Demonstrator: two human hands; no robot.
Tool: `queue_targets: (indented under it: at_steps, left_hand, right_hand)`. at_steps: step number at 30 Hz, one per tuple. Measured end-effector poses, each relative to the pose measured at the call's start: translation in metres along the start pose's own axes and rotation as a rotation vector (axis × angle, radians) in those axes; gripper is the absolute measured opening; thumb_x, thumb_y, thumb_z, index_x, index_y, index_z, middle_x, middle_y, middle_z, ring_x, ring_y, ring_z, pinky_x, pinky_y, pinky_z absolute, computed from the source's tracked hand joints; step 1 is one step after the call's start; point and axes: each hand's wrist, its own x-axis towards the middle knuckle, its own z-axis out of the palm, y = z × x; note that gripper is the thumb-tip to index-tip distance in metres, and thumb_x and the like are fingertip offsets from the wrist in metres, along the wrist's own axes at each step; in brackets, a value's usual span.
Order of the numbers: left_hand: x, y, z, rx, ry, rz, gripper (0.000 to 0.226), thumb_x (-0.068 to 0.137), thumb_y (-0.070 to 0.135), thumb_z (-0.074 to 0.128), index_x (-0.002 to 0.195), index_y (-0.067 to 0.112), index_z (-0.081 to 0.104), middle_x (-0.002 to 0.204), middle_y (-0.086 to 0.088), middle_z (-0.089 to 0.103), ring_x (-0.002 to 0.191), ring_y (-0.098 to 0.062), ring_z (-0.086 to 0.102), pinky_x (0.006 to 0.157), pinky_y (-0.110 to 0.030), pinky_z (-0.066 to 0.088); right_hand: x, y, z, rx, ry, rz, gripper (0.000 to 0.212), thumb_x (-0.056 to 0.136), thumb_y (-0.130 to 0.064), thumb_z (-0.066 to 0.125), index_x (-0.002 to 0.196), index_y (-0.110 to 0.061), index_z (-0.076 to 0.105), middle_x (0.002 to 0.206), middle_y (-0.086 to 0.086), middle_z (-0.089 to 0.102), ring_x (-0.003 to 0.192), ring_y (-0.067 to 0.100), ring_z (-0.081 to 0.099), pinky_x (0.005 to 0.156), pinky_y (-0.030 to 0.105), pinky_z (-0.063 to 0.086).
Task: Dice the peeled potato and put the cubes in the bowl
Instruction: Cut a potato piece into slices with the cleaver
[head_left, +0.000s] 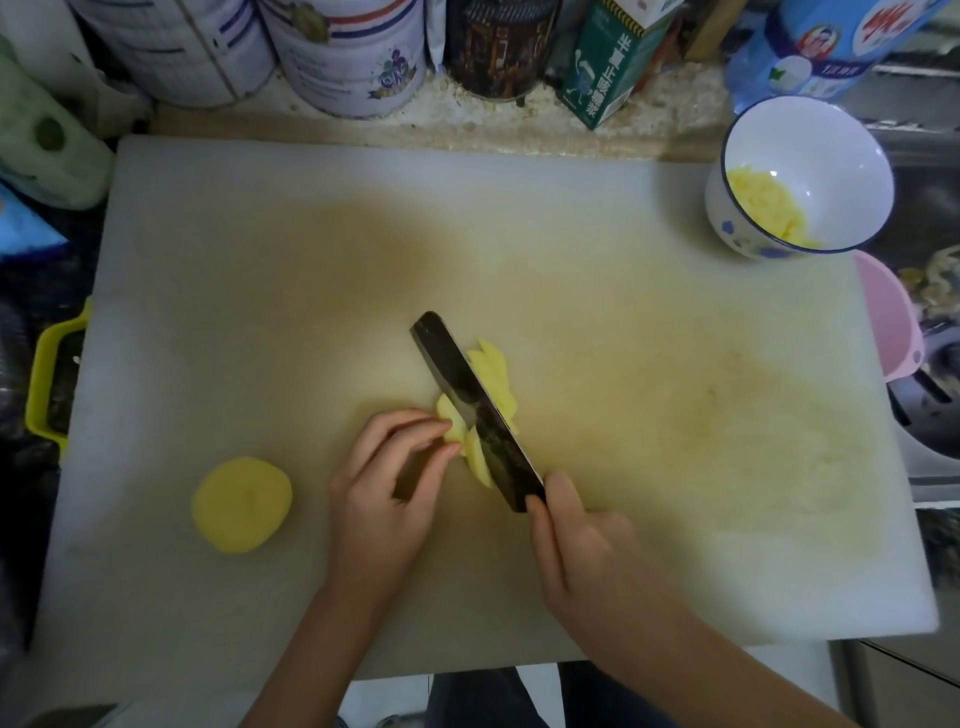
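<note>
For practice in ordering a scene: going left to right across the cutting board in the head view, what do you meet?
Uncut potato piece → left hand, holding the slices → right hand, gripping the knife → bowl.

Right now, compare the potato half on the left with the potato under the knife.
The potato half is one whole lump; the sliced potato under the knife is fanned slices. The potato half lies untouched; the left hand pinches the sliced potato. Both are peeled, yellow, on the cutting board.
</note>
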Motion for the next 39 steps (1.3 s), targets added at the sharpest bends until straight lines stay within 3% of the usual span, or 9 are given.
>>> queue_targets:
  at_steps: [2, 7, 14, 19, 24, 27, 32, 39]
  left_hand:
    - [0.000, 0.000, 0.000, 0.002, -0.001, 0.002, 0.018, 0.086, 0.017, 0.065, 0.097, 0.005, 0.072, 0.100, 0.002, 0.063, 0.096, -0.001, 0.058, 0.087, -0.012, 0.043]
    - [0.000, 0.000, -0.001, 0.020, -0.005, 0.014, 0.015, 0.087, 0.014, 0.063, 0.097, 0.006, 0.072, 0.102, 0.003, 0.062, 0.095, -0.005, 0.060, 0.086, -0.017, 0.047]
    - [0.000, 0.001, -0.002, -0.050, -0.022, -0.062, 0.018, 0.088, 0.011, 0.062, 0.105, 0.008, 0.068, 0.103, 0.002, 0.062, 0.096, -0.004, 0.060, 0.084, -0.014, 0.048]
    - [0.002, 0.011, -0.005, -0.105, -0.055, -0.202, 0.029, 0.086, 0.030, 0.060, 0.108, 0.011, 0.066, 0.104, 0.006, 0.058, 0.096, -0.005, 0.060, 0.083, -0.013, 0.048]
    - [-0.003, 0.033, 0.002, 0.048, -0.101, -0.288, 0.053, 0.075, 0.052, 0.070, 0.116, 0.021, 0.054, 0.103, 0.011, 0.047, 0.089, -0.002, 0.050, 0.077, -0.008, 0.042]
    - [-0.003, 0.043, 0.010, 0.162, -0.086, -0.321, 0.047, 0.078, 0.039, 0.073, 0.113, 0.017, 0.051, 0.097, 0.009, 0.042, 0.080, 0.001, 0.046, 0.065, -0.008, 0.038]
    - [-0.013, 0.051, 0.014, 0.196, -0.054, -0.365, 0.028, 0.083, 0.013, 0.070, 0.106, 0.015, 0.053, 0.085, 0.005, 0.050, 0.066, -0.001, 0.050, 0.053, -0.016, 0.042]
    - [-0.015, 0.053, 0.008, 0.108, 0.032, -0.520, 0.029, 0.078, 0.014, 0.070, 0.100, 0.023, 0.054, 0.080, 0.012, 0.054, 0.077, -0.001, 0.055, 0.061, -0.007, 0.042]
  right_hand:
    - [0.008, -0.005, -0.003, -0.021, 0.010, -0.002, 0.017, 0.099, -0.037, 0.030, 0.090, -0.024, 0.036, 0.047, -0.015, 0.020, 0.032, 0.009, 0.020, 0.035, 0.016, 0.007]
    - [0.023, -0.004, 0.000, 0.070, -0.019, -0.035, 0.016, 0.100, -0.034, 0.029, 0.095, -0.021, 0.038, 0.054, -0.007, 0.042, 0.039, 0.011, 0.037, 0.039, 0.023, 0.024]
    - [0.018, -0.005, -0.025, 0.225, 0.046, -0.021, 0.030, 0.092, -0.047, 0.022, 0.086, -0.023, 0.039, 0.052, -0.001, 0.042, 0.049, 0.021, 0.044, 0.042, 0.031, 0.028]
    - [0.010, 0.006, -0.026, 0.321, 0.032, 0.004, 0.027, 0.098, -0.047, 0.028, 0.080, -0.030, 0.037, 0.049, 0.000, 0.039, 0.041, 0.019, 0.039, 0.039, 0.040, 0.034]
    - [0.003, 0.010, -0.029, 0.331, 0.033, 0.008, 0.025, 0.091, -0.054, 0.025, 0.079, -0.034, 0.035, 0.048, 0.002, 0.039, 0.040, 0.018, 0.038, 0.038, 0.045, 0.036]
    - [0.002, 0.011, -0.030, 0.340, 0.047, 0.003, 0.029, 0.091, -0.053, 0.027, 0.080, -0.028, 0.038, 0.047, 0.005, 0.041, 0.038, 0.021, 0.039, 0.036, 0.046, 0.034]
    - [-0.002, 0.017, -0.032, 0.341, 0.043, 0.029, 0.027, 0.090, -0.055, 0.028, 0.078, -0.032, 0.036, 0.047, 0.005, 0.042, 0.037, 0.022, 0.041, 0.036, 0.048, 0.036]
    - [-0.003, 0.021, -0.036, 0.302, 0.020, -0.013, 0.028, 0.091, -0.056, 0.026, 0.078, -0.034, 0.035, 0.049, 0.006, 0.043, 0.038, 0.022, 0.041, 0.037, 0.044, 0.037]
